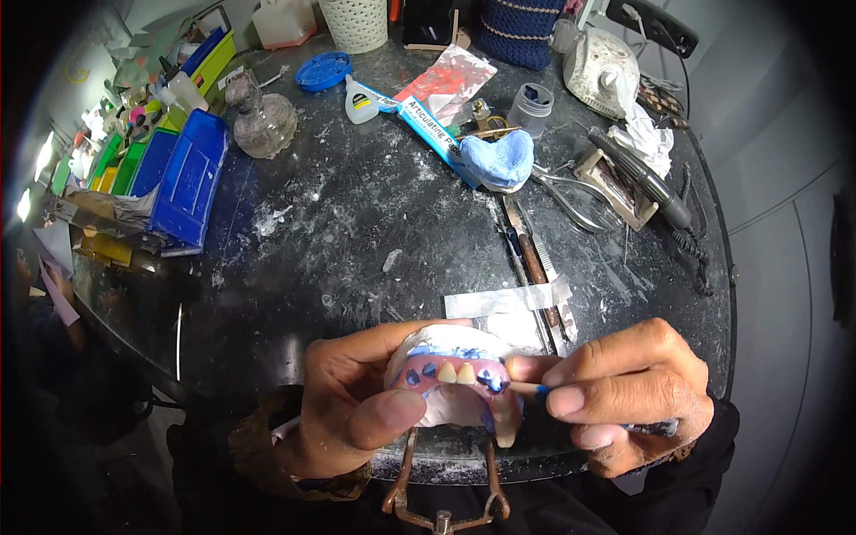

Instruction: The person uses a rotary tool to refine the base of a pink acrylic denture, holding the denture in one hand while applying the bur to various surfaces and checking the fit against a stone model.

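Note:
My left hand (361, 401) grips a white plaster dental cast (446, 337) by its left side, thumb in front. Pink wax (419, 370) on the cast carries two pale front teeth (456, 373), with dark blue patches on either side and a longer tooth at the lower right. Below it hangs a rusty metal articulator frame (401, 477). In my right hand (633, 397), a thin tool (526, 388) with a pale shaft and a blue part is pinched. Its tip meets the blue patch right of the front teeth; fingers hide much of it.
Behind my hands lie slim metal tools (530, 259) across white paper strips (499, 301). Farther back are a blue-and-white cast (497, 160), pliers (571, 201), a handpiece (642, 178) and a long blue box (437, 138). Blue bins (189, 187) and a glass burner (265, 120) stand left.

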The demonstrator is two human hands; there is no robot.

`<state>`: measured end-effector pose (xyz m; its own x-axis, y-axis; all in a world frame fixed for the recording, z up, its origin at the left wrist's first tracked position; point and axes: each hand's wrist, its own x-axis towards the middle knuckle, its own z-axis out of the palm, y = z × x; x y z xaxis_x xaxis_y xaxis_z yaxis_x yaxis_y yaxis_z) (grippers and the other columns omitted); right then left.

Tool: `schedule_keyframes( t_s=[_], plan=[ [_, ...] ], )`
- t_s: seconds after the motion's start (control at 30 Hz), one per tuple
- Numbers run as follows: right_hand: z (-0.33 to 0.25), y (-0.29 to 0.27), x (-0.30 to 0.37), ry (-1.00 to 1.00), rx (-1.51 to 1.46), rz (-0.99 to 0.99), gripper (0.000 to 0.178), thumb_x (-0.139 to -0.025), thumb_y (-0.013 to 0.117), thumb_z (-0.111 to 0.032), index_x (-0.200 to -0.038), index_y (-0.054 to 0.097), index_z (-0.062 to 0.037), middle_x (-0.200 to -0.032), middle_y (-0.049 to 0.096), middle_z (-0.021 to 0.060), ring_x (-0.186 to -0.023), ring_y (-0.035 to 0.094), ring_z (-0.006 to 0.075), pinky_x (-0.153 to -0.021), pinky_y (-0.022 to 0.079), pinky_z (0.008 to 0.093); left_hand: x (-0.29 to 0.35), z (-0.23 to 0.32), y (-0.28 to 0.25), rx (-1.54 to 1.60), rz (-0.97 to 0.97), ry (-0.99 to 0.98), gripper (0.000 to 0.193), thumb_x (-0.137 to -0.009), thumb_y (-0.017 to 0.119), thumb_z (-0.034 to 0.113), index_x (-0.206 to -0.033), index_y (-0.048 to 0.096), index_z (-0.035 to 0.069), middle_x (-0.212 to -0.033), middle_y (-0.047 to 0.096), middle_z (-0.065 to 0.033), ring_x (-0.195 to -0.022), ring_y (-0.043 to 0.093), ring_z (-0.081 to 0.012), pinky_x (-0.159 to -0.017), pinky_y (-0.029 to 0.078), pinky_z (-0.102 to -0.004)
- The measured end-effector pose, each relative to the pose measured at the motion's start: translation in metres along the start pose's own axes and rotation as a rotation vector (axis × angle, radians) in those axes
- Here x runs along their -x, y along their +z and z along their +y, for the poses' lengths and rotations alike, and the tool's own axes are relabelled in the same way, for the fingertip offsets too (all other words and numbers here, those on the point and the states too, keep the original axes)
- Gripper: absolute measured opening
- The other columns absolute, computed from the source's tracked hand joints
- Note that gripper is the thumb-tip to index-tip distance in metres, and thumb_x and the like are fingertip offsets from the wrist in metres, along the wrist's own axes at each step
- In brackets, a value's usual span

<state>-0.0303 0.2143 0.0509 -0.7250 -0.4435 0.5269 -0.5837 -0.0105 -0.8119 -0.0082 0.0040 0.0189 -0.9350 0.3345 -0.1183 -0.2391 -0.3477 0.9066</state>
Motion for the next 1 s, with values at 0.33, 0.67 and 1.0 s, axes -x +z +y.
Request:
schedule_keyframes(
  t_s=[0.33, 0.67, 1.0],
  plan=[
    [0.000, -0.009, -0.004, 0.036, 0.156, -0.150, 0.021, -0.094, 0.049, -0.022, -0.108, 0.049, -0.0062, -0.099, 0.056, 0.0217, -0.096, 0.063, 0.0347, -0.085, 0.053, 0.0454, 0.001, 0.004, -0.003, -0.056, -0.055, 0.046, 0.050, -0.085, 0.062, 0.017, -0.123, 0.047, -0.013, -0.110, 0.062, -0.0187, -0.102, 0.061, -0.0201, -0.090, 0.048, -0.0319],
    [0.019, 0.008, -0.009, 0.068, 0.395, -0.081, 0.034, -0.067, 0.080, -0.005, -0.097, 0.065, 0.0026, -0.086, 0.066, 0.0145, -0.073, 0.068, 0.0217, -0.061, 0.054, 0.0266, -0.003, -0.006, 0.002, -0.112, -0.025, 0.125, 0.058, -0.081, 0.064, 0.012, -0.126, 0.040, -0.016, -0.108, 0.061, -0.0234, -0.101, 0.061, -0.0228, -0.090, 0.048, -0.0340],
    [0.046, 0.006, -0.004, 0.144, 0.368, -0.091, 0.017, -0.074, 0.073, -0.005, -0.088, 0.066, 0.0020, -0.077, 0.067, 0.0125, -0.062, 0.065, 0.0142, -0.052, 0.050, 0.0227, -0.011, -0.028, -0.004, -0.092, -0.096, 0.120, 0.066, -0.072, 0.077, 0.004, -0.128, 0.043, -0.002, -0.111, 0.058, -0.0085, -0.095, 0.056, -0.0072, -0.078, 0.049, -0.0213]
  ],
)
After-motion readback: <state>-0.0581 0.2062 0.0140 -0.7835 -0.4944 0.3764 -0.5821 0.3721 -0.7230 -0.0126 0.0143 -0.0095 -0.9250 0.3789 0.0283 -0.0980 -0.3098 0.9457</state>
